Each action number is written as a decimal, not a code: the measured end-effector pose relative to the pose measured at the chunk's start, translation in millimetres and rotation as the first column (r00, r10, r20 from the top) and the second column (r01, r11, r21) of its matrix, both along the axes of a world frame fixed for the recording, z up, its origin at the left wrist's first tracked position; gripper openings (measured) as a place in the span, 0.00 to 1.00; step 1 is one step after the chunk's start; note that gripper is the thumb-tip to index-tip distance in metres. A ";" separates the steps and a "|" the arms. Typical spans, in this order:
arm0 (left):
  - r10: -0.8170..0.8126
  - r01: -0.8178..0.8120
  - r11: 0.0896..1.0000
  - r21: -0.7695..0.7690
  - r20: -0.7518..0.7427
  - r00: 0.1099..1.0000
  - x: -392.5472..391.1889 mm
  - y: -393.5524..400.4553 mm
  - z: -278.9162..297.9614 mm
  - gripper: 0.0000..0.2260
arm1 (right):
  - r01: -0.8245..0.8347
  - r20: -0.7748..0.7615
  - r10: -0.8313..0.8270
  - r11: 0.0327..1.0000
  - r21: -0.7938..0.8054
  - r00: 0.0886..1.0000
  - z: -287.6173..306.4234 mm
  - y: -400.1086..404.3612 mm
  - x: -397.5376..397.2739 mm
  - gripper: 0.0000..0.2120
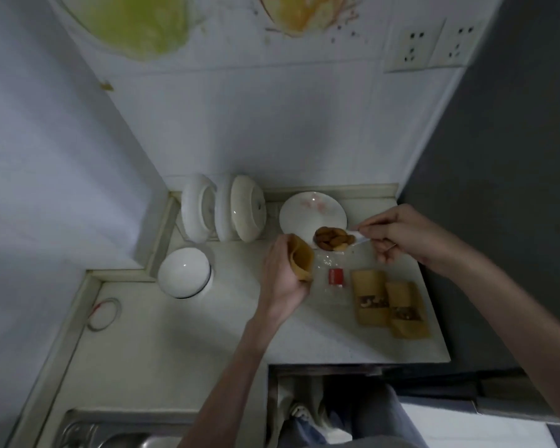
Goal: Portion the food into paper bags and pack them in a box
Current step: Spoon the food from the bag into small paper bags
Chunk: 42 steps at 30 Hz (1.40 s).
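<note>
Item: left hand [283, 273] gripping paper bag [302, 260] open, near desk [207, 334] back edge. Right hand [398, 232] pinching spoon [358, 237] w/ nuts [333, 239], hovering beside bag mouth. Risk: heaped nuts spilling if bag mouth is sagging.

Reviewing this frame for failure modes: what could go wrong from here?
1. The spoon is heaped with nuts beside the paper bag's small mouth; some could spill onto the counter.
2. The left hand alone holds the bag open; a looser grip might close it.
3. Two filled bags lie near the counter edge, exposed to the right hand's forearm.
</note>
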<state>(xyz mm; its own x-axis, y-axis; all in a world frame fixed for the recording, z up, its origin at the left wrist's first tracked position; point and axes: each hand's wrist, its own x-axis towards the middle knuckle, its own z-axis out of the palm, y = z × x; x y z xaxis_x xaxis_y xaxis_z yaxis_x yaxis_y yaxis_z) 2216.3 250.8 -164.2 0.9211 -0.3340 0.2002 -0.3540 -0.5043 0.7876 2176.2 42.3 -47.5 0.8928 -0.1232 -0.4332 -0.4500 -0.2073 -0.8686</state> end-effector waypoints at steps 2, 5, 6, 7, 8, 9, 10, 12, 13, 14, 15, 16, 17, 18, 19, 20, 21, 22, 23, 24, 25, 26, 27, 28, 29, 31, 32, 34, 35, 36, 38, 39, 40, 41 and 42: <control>0.005 -0.004 1.000 -0.006 0.058 0.998 -4.5 1.0 12.4 0.28 | -0.049 0.014 0.049 0.997 -0.056 0.999 15.7 8.8 1.5 0.07; 0.038 -0.035 0.998 -0.048 0.079 0.996 -8.6 3.8 26.0 0.28 | -0.117 0.014 0.123 0.968 -0.224 0.992 33.1 26.0 3.4 0.08; 0.046 -0.042 0.998 -0.048 0.090 0.995 -9.8 4.8 28.9 0.28 | -0.140 0.016 0.152 0.942 -0.306 0.988 37.6 33.9 4.3 0.08; 0.051 -0.048 0.998 -0.031 0.108 0.993 -10.8 5.7 30.7 0.27 | -0.166 0.019 0.188 0.907 -0.388 0.982 41.7 42.6 5.2 0.09; 0.060 -0.060 0.998 -0.002 0.129 0.990 -12.3 6.6 31.9 0.25 | -0.193 0.028 0.232 0.865 -0.463 0.972 45.6 52.3 6.5 0.10; 0.075 -0.078 0.997 0.019 0.147 0.986 -13.9 7.8 32.7 0.22 | -0.216 0.043 0.279 0.823 -0.525 0.959 50.1 62.4 7.5 0.10; 0.093 -0.098 0.995 0.020 0.153 0.984 -15.3 9.0 33.7 0.21 | -0.233 0.055 0.323 0.781 -0.579 0.945 54.5 72.1 8.5 0.12; 0.127 -0.126 0.992 -0.018 0.125 0.984 -17.2 11.5 35.5 0.18 | -0.244 0.069 0.389 0.696 -0.675 0.918 62.1 87.9 10.8 0.11; 0.140 -0.136 0.990 -0.037 0.107 0.984 -17.5 12.7 36.3 0.17 | -0.244 0.075 0.419 0.655 -0.715 0.905 65.5 93.6 12.7 0.10; 0.150 -0.146 0.988 -0.050 0.098 0.984 -17.3 14.4 36.7 0.17 | -0.248 0.077 0.449 0.619 -0.745 0.890 68.5 97.7 15.0 0.10; 0.159 -0.154 0.986 -0.061 0.096 0.983 -17.3 16.2 36.5 0.18 | -0.259 0.071 0.471 0.597 -0.759 0.879 71.5 100.6 16.5 0.11; 0.166 -0.159 0.985 -0.072 0.093 0.982 -17.7 18.4 36.4 0.19 | -0.268 0.068 0.485 0.588 -0.763 0.872 73.1 101.7 17.3 0.12; 0.170 -0.163 0.983 -0.081 0.088 0.982 -18.1 20.9 36.1 0.20 | -0.268 0.076 0.485 0.599 -0.754 0.871 73.3 100.9 17.5 0.13; 0.171 -0.163 0.982 -0.090 0.080 0.982 -18.6 23.3 35.0 0.22 | -0.258 0.095 0.477 0.621 -0.740 0.874 71.4 98.5 18.3 0.12; 0.167 -0.160 0.982 -0.100 0.069 0.983 -19.2 25.5 33.5 0.24 | -0.240 0.117 0.456 0.650 -0.722 0.882 68.0 95.0 19.3 0.12; 0.162 -0.156 0.982 -0.106 0.052 0.985 -19.9 27.0 32.1 0.26 | -0.212 0.137 0.423 0.678 -0.704 0.896 63.5 90.7 20.3 0.11; 0.160 -0.156 0.982 -0.105 0.036 0.986 -20.2 27.6 29.9 0.27 | -0.181 0.149 0.375 0.712 -0.679 0.915 57.5 85.5 21.3 0.11; 0.163 -0.161 0.982 -0.099 0.020 0.986 -20.3 28.0 26.6 0.29 | -0.151 0.159 0.320 0.757 -0.636 0.934 50.6 79.2 22.1 0.12; 0.167 -0.167 0.981 -0.098 -0.004 0.986 -20.8 27.7 22.0 0.29 | -0.120 0.163 0.255 0.812 -0.571 0.953 42.5 71.3 22.0 0.12; 0.165 -0.169 0.980 -0.107 -0.046 0.985 -22.1 28.0 16.6 0.30 | -0.077 0.165 0.179 0.868 -0.490 0.970 33.5 62.7 20.4 0.11; 0.155 -0.167 0.979 -0.115 -0.102 0.983 -24.1 29.4 10.4 0.29 | -0.033 0.157 0.103 0.918 -0.395 0.982 23.0 53.8 17.8 0.10; 0.143 -0.162 0.981 -0.110 -0.160 0.977 -26.4 31.9 3.8 0.29 | 0.012 0.138 0.028 0.959 -0.284 0.990 10.2 44.4 14.3 0.09; 0.136 -0.158 0.983 -0.094 -0.212 0.968 -28.3 35.0 -3.9 0.27 | 0.062 0.108 -0.043 0.981 -0.181 0.993 -4.4 34.1 10.0 0.09; 0.131 -0.155 0.985 -0.075 -0.254 0.958 -30.3 38.8 -11.7 0.26 | 0.116 0.071 -0.108 0.986 -0.120 0.992 -20.8 23.5 5.1 0.09; 0.128 -0.152 0.986 -0.064 -0.283 0.950 -32.7 42.8 -18.9 0.24 | 0.163 0.033 -0.160 0.980 -0.113 0.987 -37.5 13.1 -1.2 0.09; 0.122 -0.142 0.989 -0.048 -0.293 0.948 -34.7 48.8 -27.2 0.24 | 0.213 0.001 -0.217 0.957 -0.195 0.976 -68.4 -7.0 -12.0 0.09; 0.114 -0.132 0.990 -0.043 -0.296 0.948 -34.9 51.0 -30.5 0.25 | 0.228 0.005 -0.233 0.948 -0.222 0.972 -82.7 -16.3 -17.5 0.09; 0.106 -0.123 0.992 -0.031 -0.334 0.937 -34.5 52.5 -37.9 0.26 | 0.253 -0.006 -0.262 0.939 -0.231 0.965 -107.9 -32.6 -28.2 0.10; 0.104 -0.119 0.993 -0.019 -0.366 0.925 -33.9 53.1 -42.9 0.26 | 0.252 -0.018 -0.265 0.934 -0.252 0.964 -120.2 -38.2 -32.2 0.10; 0.107 -0.115 0.993 0.002 -0.397 0.912 -33.7 53.5 -48.2 0.27 | 0.237 -0.033 -0.258 0.926 -0.294 0.966 -133.0 -42.0 -35.8 0.10; 0.117 -0.118 0.993 0.025 -0.433 0.894 -28.6 54.3 -59.1 0.26 | 0.187 -0.067 -0.231 0.900 -0.395 0.971 -155.0 -47.7 -39.8 0.10; 0.130 -0.136 0.990 0.020 -0.461 0.878 -24.8 54.2 -65.8 0.25 | 0.165 -0.084 -0.220 0.889 -0.427 0.972 -164.4 -49.8 -41.5 0.10; 0.149 -0.155 0.987 0.028 -0.490 0.859 -21.5 54.7 -73.2 0.24 | 0.146 -0.098 -0.211 0.882 -0.447 0.973 -173.4 -51.5 -43.0 0.10; 0.169 -0.178 0.984 0.032 -0.516 0.840 -17.9 54.8 -79.4 0.23 | 0.129 -0.108 -0.199 0.881 -0.456 0.974 -181.3 -52.9 -43.7 0.12; 0.194 -0.198 0.979 0.052 -0.536 0.821 -13.3 54.7 -84.0 0.23 | 0.111 -0.114 -0.183 0.880 -0.461 0.976 -187.8 -53.9 -43.2 0.12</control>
<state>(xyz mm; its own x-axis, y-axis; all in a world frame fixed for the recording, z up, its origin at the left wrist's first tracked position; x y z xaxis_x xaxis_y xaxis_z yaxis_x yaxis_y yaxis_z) 2203.0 305.5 -248.2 0.9297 -0.1352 -0.3427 0.2303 -0.5128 0.8270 2133.1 -11.6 -235.3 0.7781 -0.4613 -0.4264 -0.6231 -0.4806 -0.6171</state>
